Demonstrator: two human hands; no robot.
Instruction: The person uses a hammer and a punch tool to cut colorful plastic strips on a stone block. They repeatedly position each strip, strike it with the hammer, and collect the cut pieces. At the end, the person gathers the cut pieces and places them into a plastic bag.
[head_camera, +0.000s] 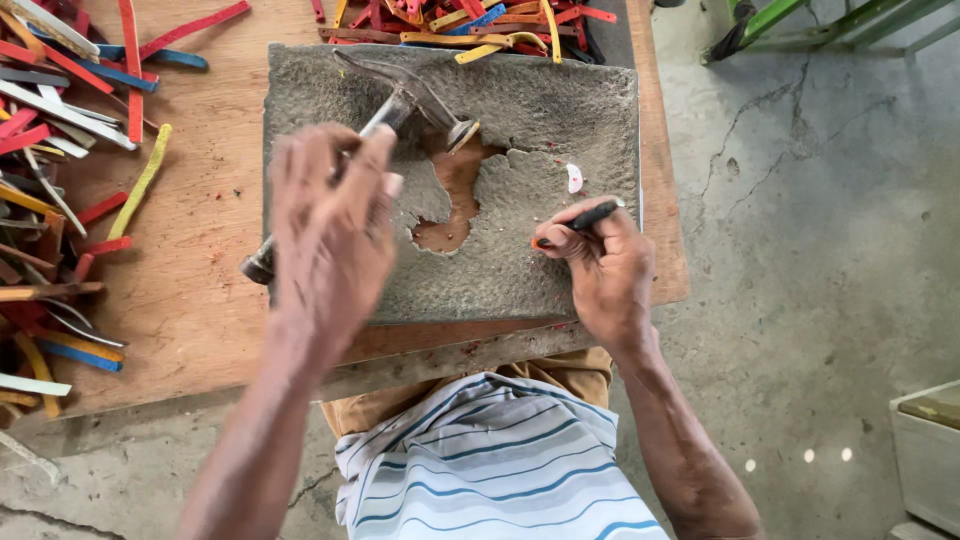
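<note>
A wooden workbench (190, 300) filled the left of the view, and on it lay a grey stone slab (540, 110) with a worn, chipped hollow (455, 195) in its middle that showed brown beneath. Piles of coloured strips (60, 120), red, blue, yellow and white, were heaped along the bench's left side, and more strips (470, 20) lay past the slab's far edge.

The left hand (330, 225) was curled tight around the handle of a metal hammer (415, 95). The hammer's head sat over the far part of the slab, just beyond the hollow, while the butt of the handle stuck out at the hand's near left side.

The right hand (605, 265) rested on the slab's right near part, its fingers pinched narrow on a small dark tool (590, 215) with a red-orange tip that pointed left toward the hollow. The tool lay right of the hammer, well apart from its head. 1 small white chip (574, 178) lay on the slab just beyond the right hand.
</note>
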